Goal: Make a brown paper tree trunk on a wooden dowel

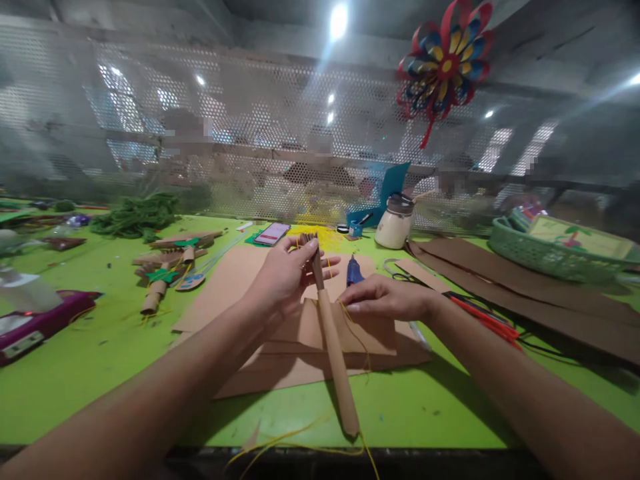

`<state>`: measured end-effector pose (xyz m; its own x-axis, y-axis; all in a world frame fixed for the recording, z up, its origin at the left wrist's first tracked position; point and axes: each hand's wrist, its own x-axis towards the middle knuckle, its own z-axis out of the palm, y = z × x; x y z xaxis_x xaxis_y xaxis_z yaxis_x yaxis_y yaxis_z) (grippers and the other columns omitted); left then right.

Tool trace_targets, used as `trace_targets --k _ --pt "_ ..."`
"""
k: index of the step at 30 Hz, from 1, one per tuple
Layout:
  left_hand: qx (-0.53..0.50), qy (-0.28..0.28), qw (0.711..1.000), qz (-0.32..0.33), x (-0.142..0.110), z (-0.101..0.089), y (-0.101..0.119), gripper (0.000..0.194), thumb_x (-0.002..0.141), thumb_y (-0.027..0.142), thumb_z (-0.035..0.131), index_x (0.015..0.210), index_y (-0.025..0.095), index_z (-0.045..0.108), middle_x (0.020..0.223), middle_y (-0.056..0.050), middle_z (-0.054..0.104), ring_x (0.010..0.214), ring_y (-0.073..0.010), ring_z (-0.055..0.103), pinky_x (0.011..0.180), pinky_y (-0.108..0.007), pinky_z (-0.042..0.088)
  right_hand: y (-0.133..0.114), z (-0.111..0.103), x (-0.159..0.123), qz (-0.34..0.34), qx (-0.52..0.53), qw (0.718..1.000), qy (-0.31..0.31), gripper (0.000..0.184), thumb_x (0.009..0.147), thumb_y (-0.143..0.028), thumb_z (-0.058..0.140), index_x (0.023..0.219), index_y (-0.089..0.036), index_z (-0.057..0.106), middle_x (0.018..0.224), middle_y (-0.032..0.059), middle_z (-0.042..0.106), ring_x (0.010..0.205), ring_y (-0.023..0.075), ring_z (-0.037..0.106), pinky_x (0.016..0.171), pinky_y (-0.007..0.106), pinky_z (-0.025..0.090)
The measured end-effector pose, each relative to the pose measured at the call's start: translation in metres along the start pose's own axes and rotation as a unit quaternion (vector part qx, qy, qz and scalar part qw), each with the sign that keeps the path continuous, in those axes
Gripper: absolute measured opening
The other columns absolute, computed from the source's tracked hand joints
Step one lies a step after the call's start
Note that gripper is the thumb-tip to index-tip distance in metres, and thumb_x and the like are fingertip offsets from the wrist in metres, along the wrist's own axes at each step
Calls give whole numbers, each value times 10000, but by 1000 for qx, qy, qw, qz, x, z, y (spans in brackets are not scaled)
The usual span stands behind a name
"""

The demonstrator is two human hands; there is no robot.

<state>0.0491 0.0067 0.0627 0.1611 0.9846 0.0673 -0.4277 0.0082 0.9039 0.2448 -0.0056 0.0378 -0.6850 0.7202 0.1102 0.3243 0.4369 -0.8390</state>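
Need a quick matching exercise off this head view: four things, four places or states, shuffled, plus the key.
Things
1. brown stick
2. phone
3. jar
4. flower decoration

Places or states
A. screen lit, lying beyond the left hand
B. red, blue and yellow, at the upper right of the view
C. pale body, dark lid on top
D. upper end held in the left hand

Pairs: 1-D, 2-A, 3-C, 4-B
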Motion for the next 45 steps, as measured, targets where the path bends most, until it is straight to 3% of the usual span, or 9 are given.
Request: trace_targets --k 6,14,23,30,34,37,40,42,45 --pt "-52 29 998 16 1 -3 -10 122 932 82 447 849 169 425 709 -1 580 744 -241 732 764 -482 599 6 9 2 3 41 997 -69 271 886 -287 587 1096 -140 675 952 34 667 854 137 575 792 259 457" --pt "-58 39 997 42 0 -4 -17 101 939 110 459 884 177 405 723 7 560 738 -230 728 755 -466 604 -6 22 4 54 159 984 -63 255 794 -340 673 946 -138 634 847 0 582 752 112 497 683 232 402" --pt "-33 57 995 81 -6 -1 -21 109 928 126 492 908 186 403 713 34 529 721 -215 724 741 -460 605 -6 41 15 73 164 983 -47 306 708 -361 790 847 -146 623 762 -30 537 691 103 456 641 230 348" --pt "-31 46 994 94 -2 -9 -19 136 897 178 576 881 178 441 702 16 590 690 -168 691 793 -427 578 -15 43 21 98 148 984 -20 203 688 -256 725 798 -143 596 713 -42 500 654 99 427 611 233 316" --pt "45 -18 998 42 8 -25 -8 184 859 307 637 846 151 542 734 -28 626 718 -166 656 775 -358 539 -20 33 23 106 112 988 -30 190 654 -223 701 800 -147 606 708 -42 521 658 106 446 616 236 323" --pt "223 -129 966 -12 12 -37 5 383 784 507 669 783 124 648 755 -64 652 738 -180 616 734 -317 487 -19 22 22 112 97 988 -39 188 648 -212 689 803 -146 606 708 -38 531 667 109 460 630 238 335" --pt "433 -196 879 -40 9 -40 15 508 684 626 689 667 119 694 627 -39 601 637 -165 529 611 -278 391 -17 12 20 110 71 990 -45 153 654 -194 663 780 -150 586 699 -40 515 663 106 454 628 239 342" --pt "501 -214 837 -48 5 -38 16 518 640 641 704 631 123 697 542 0 517 565 -138 437 535 -264 293 -16 8 20 101 40 993 -49 134 656 -192 643 766 -156 575 684 -47 491 656 105 436 615 239 339" --pt "465 -244 847 -82 2 -34 12 479 615 592 737 705 122 723 559 9 522 554 -127 408 514 -252 265 -15 6 23 86 9 994 -60 137 655 -193 628 776 -155 577 686 -52 459 666 105 410 608 236 327"
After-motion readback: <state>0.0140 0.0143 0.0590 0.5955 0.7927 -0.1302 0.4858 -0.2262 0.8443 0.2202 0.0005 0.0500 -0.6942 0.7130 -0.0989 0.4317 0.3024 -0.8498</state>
